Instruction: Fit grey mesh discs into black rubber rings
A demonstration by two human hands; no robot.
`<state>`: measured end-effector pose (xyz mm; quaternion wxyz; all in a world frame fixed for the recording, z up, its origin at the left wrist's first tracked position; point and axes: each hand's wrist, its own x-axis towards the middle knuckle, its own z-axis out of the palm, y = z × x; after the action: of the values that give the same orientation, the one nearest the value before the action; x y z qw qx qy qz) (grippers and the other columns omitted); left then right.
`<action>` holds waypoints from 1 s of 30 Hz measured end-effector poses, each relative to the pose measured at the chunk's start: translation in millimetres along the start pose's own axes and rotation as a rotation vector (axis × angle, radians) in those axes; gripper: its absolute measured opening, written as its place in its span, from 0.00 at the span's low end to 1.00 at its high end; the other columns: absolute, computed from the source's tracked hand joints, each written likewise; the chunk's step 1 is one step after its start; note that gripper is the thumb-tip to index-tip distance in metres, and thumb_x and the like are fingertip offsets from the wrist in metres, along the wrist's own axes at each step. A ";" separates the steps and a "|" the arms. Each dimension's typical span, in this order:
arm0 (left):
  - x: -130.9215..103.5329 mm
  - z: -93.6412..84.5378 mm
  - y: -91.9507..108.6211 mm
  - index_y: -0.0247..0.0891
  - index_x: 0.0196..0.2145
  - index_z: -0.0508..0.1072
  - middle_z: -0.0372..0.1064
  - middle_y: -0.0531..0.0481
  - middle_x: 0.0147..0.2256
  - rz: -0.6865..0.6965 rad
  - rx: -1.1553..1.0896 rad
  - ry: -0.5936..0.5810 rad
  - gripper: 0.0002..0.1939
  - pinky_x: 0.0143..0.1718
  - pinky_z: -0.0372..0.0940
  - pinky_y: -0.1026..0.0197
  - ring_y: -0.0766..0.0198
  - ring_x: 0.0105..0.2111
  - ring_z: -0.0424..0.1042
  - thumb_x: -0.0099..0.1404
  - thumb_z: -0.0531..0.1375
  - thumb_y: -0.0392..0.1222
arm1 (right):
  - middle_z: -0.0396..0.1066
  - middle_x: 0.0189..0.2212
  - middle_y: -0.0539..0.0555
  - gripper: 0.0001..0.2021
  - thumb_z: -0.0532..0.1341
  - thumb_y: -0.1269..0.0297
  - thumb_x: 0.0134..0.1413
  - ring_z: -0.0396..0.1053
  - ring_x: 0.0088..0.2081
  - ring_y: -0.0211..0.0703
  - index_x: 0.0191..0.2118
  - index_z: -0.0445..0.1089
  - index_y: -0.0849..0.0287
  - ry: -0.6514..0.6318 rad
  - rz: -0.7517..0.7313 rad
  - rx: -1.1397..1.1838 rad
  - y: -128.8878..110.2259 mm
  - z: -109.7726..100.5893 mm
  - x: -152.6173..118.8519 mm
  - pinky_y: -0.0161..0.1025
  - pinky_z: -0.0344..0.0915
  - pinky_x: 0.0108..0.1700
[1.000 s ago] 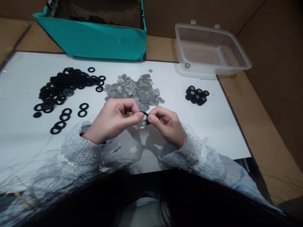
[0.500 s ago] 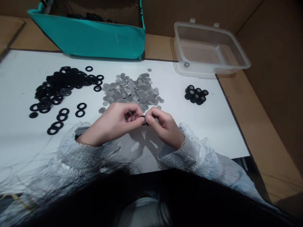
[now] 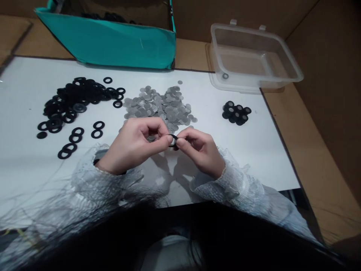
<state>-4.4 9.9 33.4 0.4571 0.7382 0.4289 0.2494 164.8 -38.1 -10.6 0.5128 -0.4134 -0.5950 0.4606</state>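
My left hand (image 3: 142,143) and my right hand (image 3: 199,148) meet at the middle of the white board, each pinching one side of a small black ring (image 3: 172,145). Its opening faces me and looks pale; I cannot tell whether a disc sits in it. Right behind my fingers spreads a heap of thin grey metal discs (image 3: 160,105). To the left lies a pile of black rings (image 3: 76,92), with several loose rings (image 3: 97,133) nearer my left wrist. Off to the right is a cluster of black rings with grey centres (image 3: 237,113).
A teal box (image 3: 121,47) with black pieces inside stands at the back left. At the back right a clear plastic container (image 3: 256,67) rests by the edge of the white board (image 3: 254,158). Cardboard (image 3: 332,94) rises along the right side.
The ring between my fingers has turned so that more of its opening shows. My hands are slightly farther apart, and the whole view has shifted a little.
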 end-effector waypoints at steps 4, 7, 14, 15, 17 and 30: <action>-1.7 7.4 0.5 0.38 0.22 0.67 0.62 0.56 0.20 0.022 0.013 0.053 0.09 0.21 0.54 0.67 0.70 0.21 0.58 0.58 0.59 0.40 | 0.67 0.26 0.50 0.13 0.59 0.56 0.59 0.65 0.31 0.36 0.30 0.67 0.59 0.015 0.024 0.016 0.2 2.2 -1.4 0.38 0.63 0.36; -1.1 9.7 -0.7 0.38 0.23 0.67 0.63 0.56 0.21 0.014 0.057 0.087 0.09 0.22 0.56 0.67 0.69 0.21 0.60 0.59 0.58 0.41 | 0.66 0.28 0.50 0.13 0.57 0.54 0.60 0.65 0.31 0.37 0.32 0.64 0.58 0.016 0.052 0.039 2.0 3.3 -1.5 0.38 0.63 0.37; 4.0 -2.0 -9.5 0.38 0.26 0.70 0.66 0.55 0.21 0.029 0.210 -0.186 0.08 0.22 0.57 0.68 0.68 0.22 0.63 0.58 0.58 0.44 | 0.60 0.26 0.49 0.15 0.53 0.53 0.63 0.59 0.31 0.39 0.30 0.62 0.57 -0.142 0.035 -0.166 5.3 -1.2 0.2 0.39 0.59 0.36; 4.4 -3.5 -10.1 0.38 0.25 0.70 0.66 0.55 0.20 0.019 0.210 -0.200 0.08 0.22 0.56 0.68 0.69 0.21 0.62 0.57 0.58 0.44 | 0.61 0.26 0.49 0.15 0.53 0.52 0.63 0.60 0.30 0.38 0.30 0.62 0.57 -0.148 0.043 -0.160 5.8 -1.2 0.3 0.39 0.59 0.35; 4.8 -5.7 -10.1 0.39 0.24 0.70 0.65 0.55 0.20 0.000 0.203 -0.205 0.07 0.21 0.55 0.68 0.69 0.21 0.62 0.56 0.59 0.44 | 0.61 0.26 0.49 0.16 0.53 0.51 0.63 0.60 0.30 0.38 0.31 0.63 0.58 -0.142 0.057 -0.136 6.5 -0.6 0.0 0.38 0.59 0.35; 1.9 -2.2 -2.5 0.39 0.21 0.69 0.66 0.53 0.21 -0.077 0.013 -0.124 0.08 0.22 0.58 0.65 0.66 0.22 0.63 0.54 0.60 0.43 | 0.65 0.25 0.49 0.16 0.57 0.51 0.60 0.63 0.30 0.37 0.29 0.65 0.58 -0.034 0.044 -0.066 1.1 -0.9 -1.5 0.38 0.61 0.34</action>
<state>-6.1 13.1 32.1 0.4874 0.7380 0.4294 0.1828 166.0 -39.2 -12.0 0.4782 -0.4352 -0.6095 0.4587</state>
